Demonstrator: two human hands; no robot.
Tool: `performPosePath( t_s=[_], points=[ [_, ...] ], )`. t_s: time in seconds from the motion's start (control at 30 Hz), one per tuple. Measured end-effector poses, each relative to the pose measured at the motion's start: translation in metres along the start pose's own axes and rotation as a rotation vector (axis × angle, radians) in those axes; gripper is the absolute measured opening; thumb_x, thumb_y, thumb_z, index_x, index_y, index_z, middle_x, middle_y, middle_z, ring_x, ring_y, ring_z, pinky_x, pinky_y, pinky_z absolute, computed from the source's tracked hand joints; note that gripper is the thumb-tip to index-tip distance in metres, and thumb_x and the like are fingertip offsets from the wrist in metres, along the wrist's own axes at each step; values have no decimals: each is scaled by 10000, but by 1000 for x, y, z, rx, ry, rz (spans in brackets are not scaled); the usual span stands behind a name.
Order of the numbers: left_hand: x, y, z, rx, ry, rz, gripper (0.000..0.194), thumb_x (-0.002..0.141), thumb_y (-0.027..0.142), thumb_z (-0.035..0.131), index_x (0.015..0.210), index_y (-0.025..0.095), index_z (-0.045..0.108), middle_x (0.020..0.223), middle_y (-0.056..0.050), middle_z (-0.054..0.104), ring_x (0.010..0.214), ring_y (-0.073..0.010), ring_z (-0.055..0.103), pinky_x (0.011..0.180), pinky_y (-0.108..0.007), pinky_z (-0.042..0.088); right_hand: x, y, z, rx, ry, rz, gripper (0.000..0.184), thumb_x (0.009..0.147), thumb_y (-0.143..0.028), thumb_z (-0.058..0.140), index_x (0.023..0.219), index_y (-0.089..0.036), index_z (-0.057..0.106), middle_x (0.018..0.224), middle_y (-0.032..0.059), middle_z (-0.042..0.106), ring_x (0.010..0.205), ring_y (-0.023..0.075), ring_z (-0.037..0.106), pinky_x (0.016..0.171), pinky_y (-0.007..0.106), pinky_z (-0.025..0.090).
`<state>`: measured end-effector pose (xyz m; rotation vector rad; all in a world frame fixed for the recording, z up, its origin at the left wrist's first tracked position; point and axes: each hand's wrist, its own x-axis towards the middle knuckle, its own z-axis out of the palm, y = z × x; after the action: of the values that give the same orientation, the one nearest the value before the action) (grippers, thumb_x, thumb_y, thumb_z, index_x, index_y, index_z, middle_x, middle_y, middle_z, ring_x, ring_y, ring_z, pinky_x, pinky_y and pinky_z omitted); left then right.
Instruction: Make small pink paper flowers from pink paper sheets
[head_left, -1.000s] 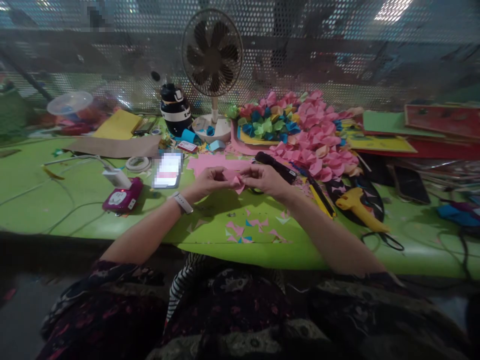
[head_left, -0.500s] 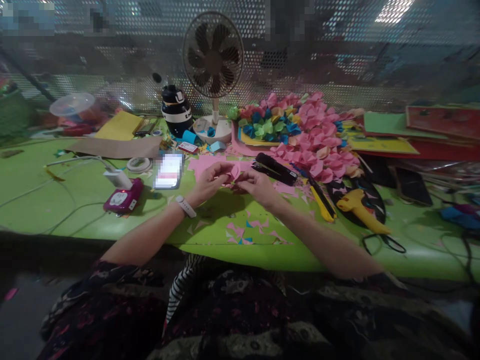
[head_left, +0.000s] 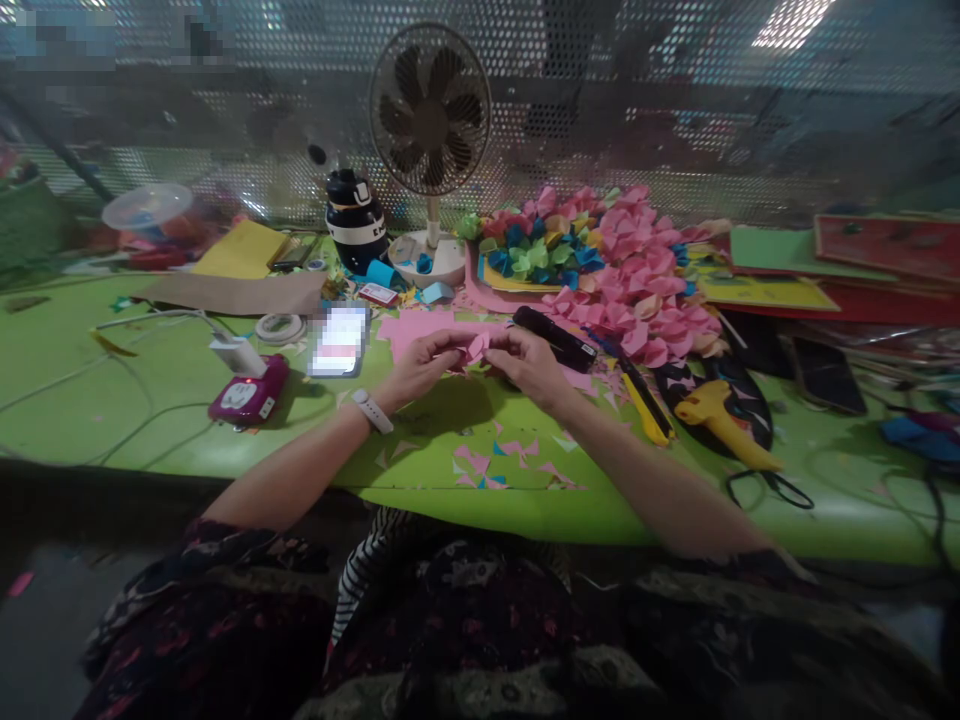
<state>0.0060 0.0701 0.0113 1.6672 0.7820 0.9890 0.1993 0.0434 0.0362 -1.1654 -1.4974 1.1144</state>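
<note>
Left hand [head_left: 426, 365] and right hand [head_left: 529, 368] both pinching small folded pink paper [head_left: 478, 348] between fingertips, paper held above green table [head_left: 300, 430], black stapler [head_left: 556, 340] just beyond right hand, pink and blue scraps [head_left: 487, 462] nearer the body, yellow glue gun [head_left: 724, 422] well to the right.

Small pink paper [head_left: 478, 347], folded
You are holding it between your left hand [head_left: 426, 366] and your right hand [head_left: 526, 364], which are partly covering its edges.

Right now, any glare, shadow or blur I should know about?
Head view: dim overall, with a bright patch at the upper right of the mesh; same head view: soft shadow on the green table below the pink paper, whose creases look blurred.
</note>
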Motion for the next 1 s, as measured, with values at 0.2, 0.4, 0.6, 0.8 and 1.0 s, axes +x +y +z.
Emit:
performPosePath(
  t_s=[0.2, 0.4, 0.6, 0.8, 1.0],
  points=[
    [-1, 4, 1, 10, -6, -7, 330, 876, 222, 566, 1172, 123, 674, 1059, -105, 720, 847, -144, 670, 825, -330, 571, 0, -1, 0, 2, 2, 5, 197, 698, -345, 682, 797, -181, 637, 769, 31, 692, 662, 143, 642, 620, 275, 540],
    [-1, 3, 1, 26, -4, 3, 322, 872, 192, 555, 1163, 121, 675, 1015, -96, 727, 824, -140, 675, 811, -310, 570, 0, -3, 0, -7, 12, 16, 157, 673, -306, 674, 743, -177, 618, 714, 16, 668, 596, 125, 610, 579, 262, 512],
    [-1, 2, 0, 49, -29, 18, 332, 872, 199, 551, 1171, 123, 671, 1046, -108, 724, 840, -148, 676, 821, -326, 569, 1, -1, 1, -22, 22, 25, 171, 662, -321, 659, 742, -176, 616, 691, 6, 649, 577, 122, 598, 565, 259, 481],
    [0, -1, 1, 96, -34, 49, 349, 861, 207, 534, 1170, 118, 668, 1002, -96, 725, 806, -151, 685, 815, -326, 568, 1, 5, 0, -89, 36, -5, 177, 651, -332, 653, 732, -179, 612, 686, 2, 648, 581, 121, 582, 558, 252, 443],
    [0, -1, 1, 93, -36, 31, 337, 870, 201, 527, 1167, 117, 662, 1033, -110, 725, 828, -150, 693, 817, -325, 579, 1, 7, -1, -115, 37, -11, 192, 665, -347, 661, 752, -181, 620, 736, 24, 680, 621, 136, 594, 569, 259, 451]
  ],
)
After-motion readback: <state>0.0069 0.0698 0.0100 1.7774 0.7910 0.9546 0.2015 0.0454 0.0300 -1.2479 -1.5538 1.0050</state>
